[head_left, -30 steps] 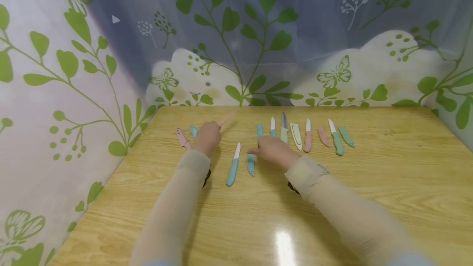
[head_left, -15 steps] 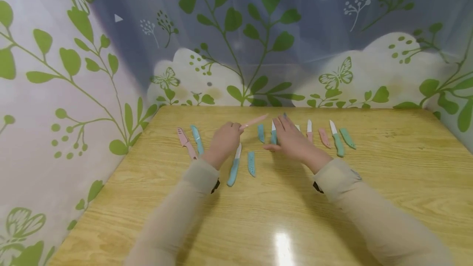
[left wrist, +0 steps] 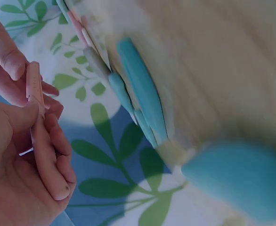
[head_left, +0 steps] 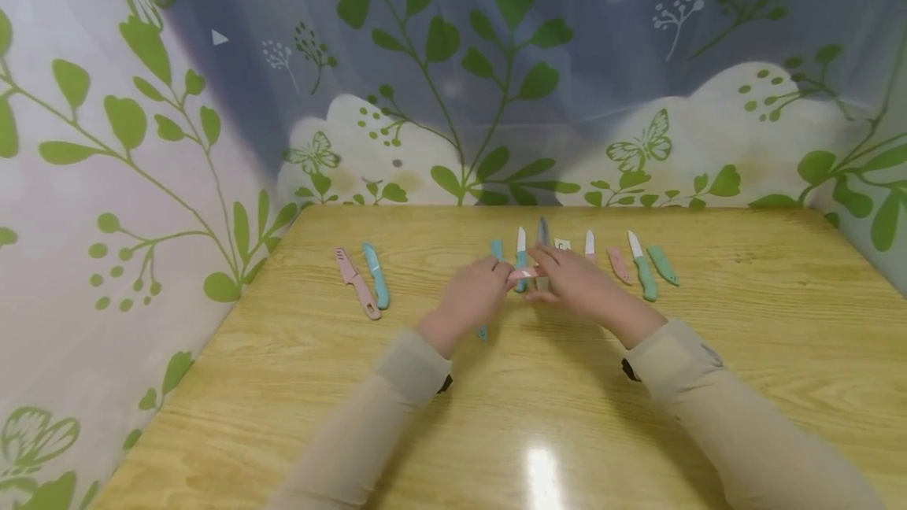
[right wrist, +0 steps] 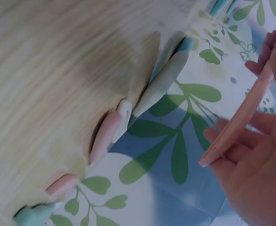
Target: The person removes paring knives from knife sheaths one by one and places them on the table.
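Observation:
My left hand point(head_left: 471, 297) grips a pink knife by its handle point(left wrist: 46, 157), fingers curled round it. A pink sheath point(left wrist: 34, 80) covers the blade and points to the right. My right hand point(head_left: 581, 283) is at the sheathed end, its fingers extended behind the sheath in the right wrist view. Beneath and behind the hands lie a blue knife with a white blade point(head_left: 521, 238), a dark-bladed knife point(head_left: 542, 230) and a cream sheath point(head_left: 563, 244), partly covered. A blue sheath point(head_left: 483, 333) shows just below the left hand, mostly hidden.
On the left of the wooden table point(head_left: 283, 384) lie a pink sheathed knife point(head_left: 360, 283) and a blue sheathed knife point(head_left: 376, 274). To the right are a white-bladed knife point(head_left: 590, 238), a pink sheath point(head_left: 618, 265), a green knife point(head_left: 643, 272) and a green sheath point(head_left: 663, 265). Patterned cloth stands behind.
My left hand has carried the pink sheathed knife from the left side to the middle. My right hand has moved rightward from the blue sheath and now meets the knife's sheathed end.

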{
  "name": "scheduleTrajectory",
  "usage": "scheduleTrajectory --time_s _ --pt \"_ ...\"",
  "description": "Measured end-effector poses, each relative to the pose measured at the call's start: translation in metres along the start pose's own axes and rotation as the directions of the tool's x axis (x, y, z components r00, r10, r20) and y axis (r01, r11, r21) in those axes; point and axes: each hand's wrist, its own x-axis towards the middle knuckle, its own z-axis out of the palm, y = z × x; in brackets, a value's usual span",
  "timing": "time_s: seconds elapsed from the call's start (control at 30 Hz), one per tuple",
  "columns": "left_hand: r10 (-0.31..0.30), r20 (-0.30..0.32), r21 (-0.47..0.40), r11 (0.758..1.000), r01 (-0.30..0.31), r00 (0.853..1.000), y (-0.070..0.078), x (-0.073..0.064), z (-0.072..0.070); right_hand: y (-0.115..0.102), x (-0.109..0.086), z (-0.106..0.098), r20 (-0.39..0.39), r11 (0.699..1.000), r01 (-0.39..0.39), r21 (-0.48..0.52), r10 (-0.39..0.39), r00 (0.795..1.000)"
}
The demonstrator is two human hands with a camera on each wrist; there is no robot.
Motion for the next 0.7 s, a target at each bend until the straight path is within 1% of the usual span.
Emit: scheduleTrajectory --time_s 0.1,0.23,0.37,0.47,0.57,0.7 --pt "0.024 -0.009 -0.002 1.000 -0.024 1.000 0.007 -0.001 0.002 0.004 -0.006 0.001 -0.012 0.999 0.034 -0.023 -0.034 0.999" --pt "0.035 -0.003 -0.026 0.999 -0.035 0.999 0.014 -0.003 0.003 0.007 -0.015 0.002 -0.001 1.000 0.028 -0.013 -0.028 1.000" --pt "0.040 0.024 -0.065 0.997 -0.038 0.999 0.020 -0.007 0.002 0.007 -0.024 0.002 -0.012 1.000 0.029 -0.002 -0.029 1.000" --pt "0.051 0.022 -0.074 0.996 -0.049 0.998 0.024 -0.009 0.000 0.006 -0.031 -0.001 -0.013 1.000 0.016 -0.001 -0.016 1.000" --pt "0.069 -0.001 -0.089 0.994 -0.069 0.998 0.027 -0.011 0.000 0.005 -0.036 -0.005 0.000 1.000 0.003 0.013 -0.003 1.000" --pt "0.096 -0.037 -0.115 0.988 -0.100 0.995 0.030 -0.014 -0.001 0.004 -0.041 -0.010 0.000 0.999 0.026 0.032 -0.026 1.000"
